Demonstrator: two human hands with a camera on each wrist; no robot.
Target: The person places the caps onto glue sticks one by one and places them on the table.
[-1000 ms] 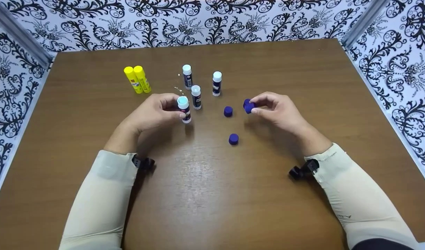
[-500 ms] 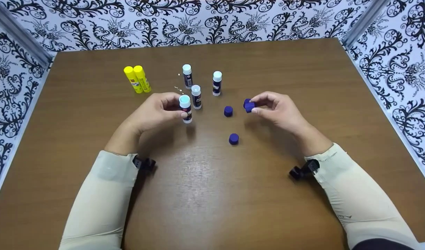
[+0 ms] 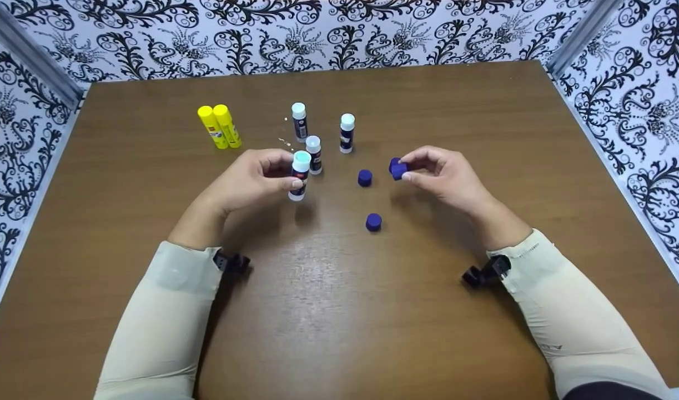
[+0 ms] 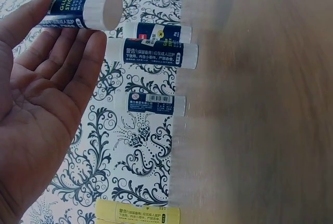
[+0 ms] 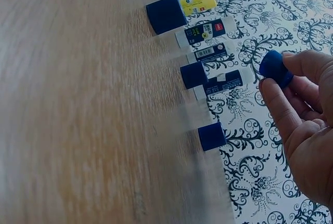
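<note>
My left hand grips an uncapped glue stick with a dark blue label and pale top, raised above the table and leaning slightly right. In the left wrist view its white base points down, off the tabletop. My right hand pinches a blue cap between thumb and fingertips. Just behind that cap, in the head view, another blue cap shows partly hidden. Two more caps, a middle one and a nearer one, stand on the table between the hands.
Three uncapped glue sticks stand upright: one at the back, one to the right and one close behind the held stick. Two yellow glue sticks stand side by side at back left. Small pale crumbs lie near them. Patterned walls border the table.
The glue stick in my left hand has shifted slightly right at its top and now tilts, its base swung a little toward me. My right hand and the caps look unchanged.
</note>
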